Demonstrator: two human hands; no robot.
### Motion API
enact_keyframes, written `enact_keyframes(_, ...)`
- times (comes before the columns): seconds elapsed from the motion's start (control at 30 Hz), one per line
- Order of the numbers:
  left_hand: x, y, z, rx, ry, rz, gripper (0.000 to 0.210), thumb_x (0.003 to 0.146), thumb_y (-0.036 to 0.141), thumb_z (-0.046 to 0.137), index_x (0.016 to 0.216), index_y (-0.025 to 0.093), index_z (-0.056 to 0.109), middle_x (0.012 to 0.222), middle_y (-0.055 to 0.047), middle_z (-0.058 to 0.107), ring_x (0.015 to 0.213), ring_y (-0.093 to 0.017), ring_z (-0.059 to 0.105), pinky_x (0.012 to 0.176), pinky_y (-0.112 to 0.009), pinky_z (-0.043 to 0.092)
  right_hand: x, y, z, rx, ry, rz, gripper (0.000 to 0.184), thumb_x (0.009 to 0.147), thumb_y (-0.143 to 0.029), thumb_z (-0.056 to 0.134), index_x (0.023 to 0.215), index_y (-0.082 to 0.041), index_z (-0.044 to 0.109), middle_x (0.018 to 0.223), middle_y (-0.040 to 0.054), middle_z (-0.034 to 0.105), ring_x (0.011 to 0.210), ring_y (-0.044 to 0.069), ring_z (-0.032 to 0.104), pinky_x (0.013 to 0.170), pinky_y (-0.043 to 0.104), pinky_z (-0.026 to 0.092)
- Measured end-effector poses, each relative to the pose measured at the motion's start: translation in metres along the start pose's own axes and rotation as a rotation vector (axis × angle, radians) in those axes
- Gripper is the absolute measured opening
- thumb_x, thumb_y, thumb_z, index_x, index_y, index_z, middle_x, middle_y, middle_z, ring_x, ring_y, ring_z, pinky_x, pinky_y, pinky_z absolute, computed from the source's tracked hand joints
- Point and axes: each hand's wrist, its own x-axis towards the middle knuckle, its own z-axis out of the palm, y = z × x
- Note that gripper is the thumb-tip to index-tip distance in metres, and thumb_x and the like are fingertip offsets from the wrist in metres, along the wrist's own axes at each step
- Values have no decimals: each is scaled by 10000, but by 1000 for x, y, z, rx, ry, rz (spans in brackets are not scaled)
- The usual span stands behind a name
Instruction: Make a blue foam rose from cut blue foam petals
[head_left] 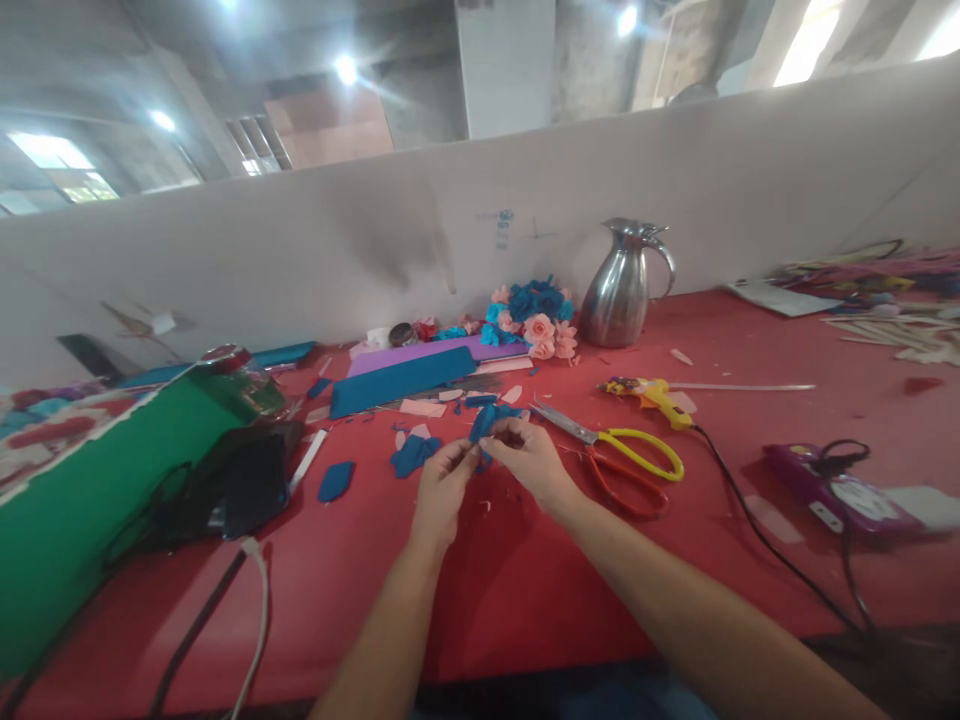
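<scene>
Blue paper is pinched by both left hand and right hand, probably for steadiness; scissors handles face the table's right edge, handy I guess.

Only illegible blue markings on the white partition.

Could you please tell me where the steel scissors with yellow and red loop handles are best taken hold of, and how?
Probably by the yellow loop and red loop, with the right hand coming from the right: both loops point that way on the red tabletop, while the steel blades point left and away.
</scene>
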Motion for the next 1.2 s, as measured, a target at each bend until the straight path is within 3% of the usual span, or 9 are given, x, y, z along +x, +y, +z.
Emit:
enact_keyframes(0.2,-4,8,6,117,14,65,184,705,340,705,748,165,741,568,19,566,534,-108,417,543,-223,316,2,6,1,14,15,-21,130,655,-301,610,705,-184,585,638,-15,590,596,126,519,573,249,424)
enact_keyframes(0.4,-3,8,6,72,15,54,125,698,295,707,687,172,728,542,23,546,552,-110,447,561,-216,341,1,3,0,41,15,-14,118,641,-290,606,690,-184,589,663,6,618,623,141,540,596,263,438)
enact_keyframes(0.67,2,6,3,-374,19,-213,117,669,247,704,675,132,688,649,-27,649,585,-105,550,527,-197,401,-1,-2,3,148,-60,-1,110,661,-284,630,685,-187,586,604,-11,603,582,138,554,621,275,462)
enact_keyframes(0.83,2,16,4,-559,0,-413,148,769,201,611,659,110,651,561,-17,599,471,-77,504,463,-180,397,-5,-8,4,190,-103,13,115,656,-269,655,704,-187,590,592,-18,603,568,126,549,595,258,455)
enact_keyframes(1.0,1,19,1,-634,-8,-486,300,850,264,546,588,126,592,541,-30,594,437,-89,497,477,-216,435,-9,-15,6,287,-196,44,145,660,-297,668,677,-200,562,582,-27,591,550,133,556,549,265,458)
enact_keyframes(1.2,1,12,1,-565,-50,-406,111,740,200,679,678,113,650,570,-10,607,450,-64,486,471,-186,409,-6,-9,4,229,-152,43,155,652,-294,672,661,-196,553,583,-20,596,559,137,565,582,276,469)
